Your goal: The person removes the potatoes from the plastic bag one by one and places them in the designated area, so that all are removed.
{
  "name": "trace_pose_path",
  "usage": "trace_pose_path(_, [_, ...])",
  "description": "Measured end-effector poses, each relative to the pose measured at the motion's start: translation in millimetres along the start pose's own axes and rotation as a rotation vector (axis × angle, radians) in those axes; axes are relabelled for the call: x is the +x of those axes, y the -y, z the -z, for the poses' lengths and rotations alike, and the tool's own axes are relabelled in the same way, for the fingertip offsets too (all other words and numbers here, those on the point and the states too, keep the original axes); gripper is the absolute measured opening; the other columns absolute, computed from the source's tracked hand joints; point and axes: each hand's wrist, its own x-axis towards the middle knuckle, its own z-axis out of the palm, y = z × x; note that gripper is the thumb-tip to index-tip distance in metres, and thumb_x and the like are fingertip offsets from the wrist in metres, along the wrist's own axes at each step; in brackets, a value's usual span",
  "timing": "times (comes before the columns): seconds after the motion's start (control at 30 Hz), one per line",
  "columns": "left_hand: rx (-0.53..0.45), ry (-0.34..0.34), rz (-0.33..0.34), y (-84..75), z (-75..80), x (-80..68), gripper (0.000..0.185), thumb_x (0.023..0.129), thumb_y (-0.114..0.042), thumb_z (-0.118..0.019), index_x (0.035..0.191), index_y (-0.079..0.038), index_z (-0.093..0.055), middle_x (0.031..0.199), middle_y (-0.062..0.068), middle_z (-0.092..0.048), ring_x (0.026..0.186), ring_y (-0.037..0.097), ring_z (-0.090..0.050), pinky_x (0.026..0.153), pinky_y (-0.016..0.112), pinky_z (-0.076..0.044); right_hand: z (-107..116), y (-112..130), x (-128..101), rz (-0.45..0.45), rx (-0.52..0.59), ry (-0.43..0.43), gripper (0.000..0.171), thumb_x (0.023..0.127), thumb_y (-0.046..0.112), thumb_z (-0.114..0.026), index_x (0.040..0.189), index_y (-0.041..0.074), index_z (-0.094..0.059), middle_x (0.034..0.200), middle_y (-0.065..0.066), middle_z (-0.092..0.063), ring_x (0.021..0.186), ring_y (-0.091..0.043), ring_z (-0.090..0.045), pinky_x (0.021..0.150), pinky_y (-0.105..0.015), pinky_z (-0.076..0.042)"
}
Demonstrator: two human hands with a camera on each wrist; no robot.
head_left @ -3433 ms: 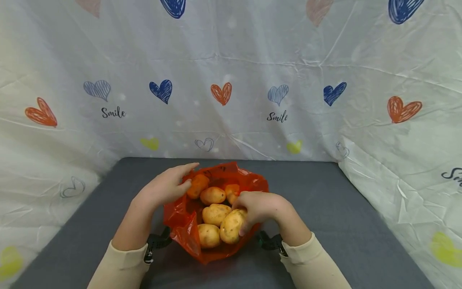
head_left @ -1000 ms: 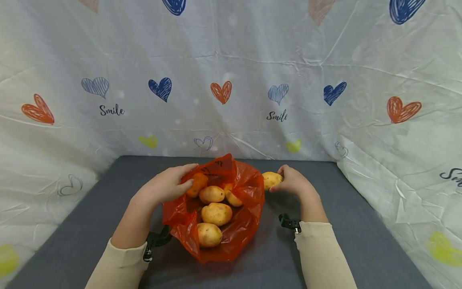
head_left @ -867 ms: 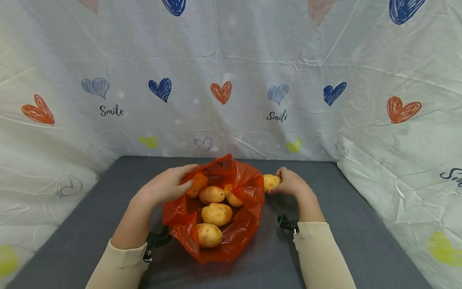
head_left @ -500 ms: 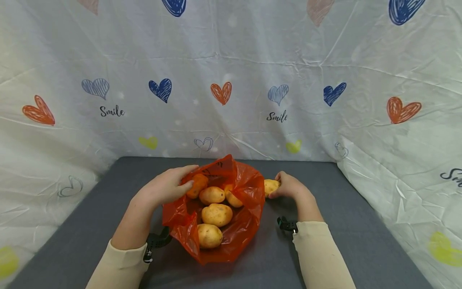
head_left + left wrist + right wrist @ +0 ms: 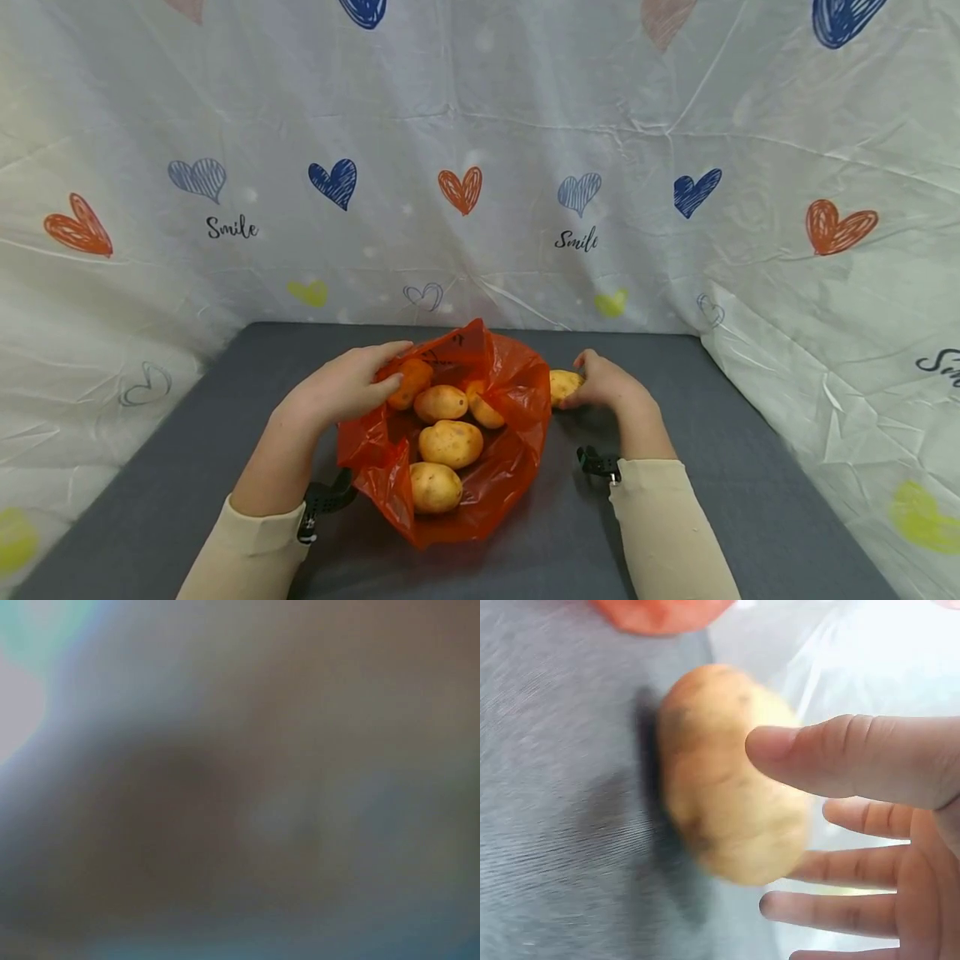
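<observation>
A red plastic bag [image 5: 517, 450] lies with its mouth wide, holding several potatoes [image 5: 450, 444]. My left hand [image 5: 341, 390] rests at the bag's left rim, thumb and forefinger extended and apart beside an orange-tinted potato [image 5: 411, 383]; its other fingers are hidden. To the right of the bag, my right hand [image 5: 611, 387] is at another potato [image 5: 731, 780], which sits on the table. In the right wrist view the thumb lies before that potato and the fingers [image 5: 855, 868] are spread, not curled round it. The left wrist view is too blurred to read.
A dark grey table [image 5: 720, 467] carries everything. Behind it and at both sides hangs a white cloth [image 5: 517, 158] printed with hearts. Each wrist wears a black strap, such as the right strap [image 5: 597, 463].
The right hand has carried a potato out of the bag and lowered it to the table on the right. Its fingers have now loosened from it. The left hand has hardly moved.
</observation>
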Motion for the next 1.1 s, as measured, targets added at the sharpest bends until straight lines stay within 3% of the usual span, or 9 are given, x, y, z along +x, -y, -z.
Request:
trace_pose_path(0.27, [-0.004,-0.009,-0.002,-2.3,2.0,0.1,0.055,0.105,-0.02,-0.056,0.156,-0.007,-0.043,0.15,0.018,-0.052,0.132,0.036,-0.052,0.107,0.059,-0.043,29,29,-28,0.075,-0.019,-0.013,0.078,0.087,0.013,-0.08,0.149,-0.001,-0.036,0.144,-0.029,-0.045,0.126,-0.043,-0.049,0.097,-0.056,-0.047])
trace_pose_path(0.37, [-0.005,-0.007,0.001,-2.4,1.8,0.5,0.055,0.105,-0.021,-0.056,0.156,-0.007,-0.043,0.149,0.018,-0.053,0.126,0.034,-0.056,0.104,0.058,-0.045,38,42,-44,0.145,-0.033,-0.052,0.073,0.09,0.011,-0.076,0.151,-0.001,-0.037,0.148,-0.028,-0.044,0.132,-0.043,-0.046,0.1,-0.056,-0.046])
trace_pose_path(0.53, [0.002,0.009,0.009,-1.6,0.8,0.8,0.056,0.105,-0.022,-0.056,0.157,-0.008,-0.042,0.149,0.019,-0.052,0.108,0.027,-0.058,0.09,0.048,-0.049,43,66,-72,0.294,-0.024,-0.127,0.064,0.093,0.01,-0.072,0.149,0.002,-0.044,0.15,-0.018,-0.047,0.137,-0.039,-0.045,0.105,-0.056,-0.044])
trace_pose_path(0.67, [0.004,0.006,0.01,-0.9,0.1,0.6,0.055,0.105,-0.022,-0.056,0.157,-0.008,-0.043,0.149,0.019,-0.053,0.103,0.026,-0.057,0.086,0.045,-0.048,38,85,-91,0.414,-0.014,-0.171,0.06,0.092,0.01,-0.073,0.147,0.006,-0.048,0.147,-0.011,-0.052,0.133,-0.034,-0.05,0.105,-0.054,-0.046])
trace_pose_path(0.9, [0.01,0.008,0.006,-0.7,-0.6,0.6,0.055,0.105,-0.021,-0.056,0.157,-0.008,-0.043,0.148,0.019,-0.053,0.104,0.026,-0.057,0.087,0.046,-0.048,20,111,-113,0.592,-0.118,-0.223,0.06,0.089,0.015,-0.079,0.143,0.005,-0.053,0.139,-0.01,-0.059,0.124,-0.027,-0.057,0.105,-0.048,-0.047])
trace_pose_path(1.1, [0.008,0.007,0.006,-1.1,-0.6,0.6,0.054,0.105,-0.021,-0.056,0.156,-0.008,-0.043,0.147,0.018,-0.054,0.106,0.027,-0.057,0.09,0.048,-0.049,-1,133,-120,0.689,-0.246,-0.164,0.061,0.088,0.019,-0.082,0.141,0.006,-0.055,0.135,-0.007,-0.06,0.116,-0.021,-0.061,0.099,-0.04,-0.052])
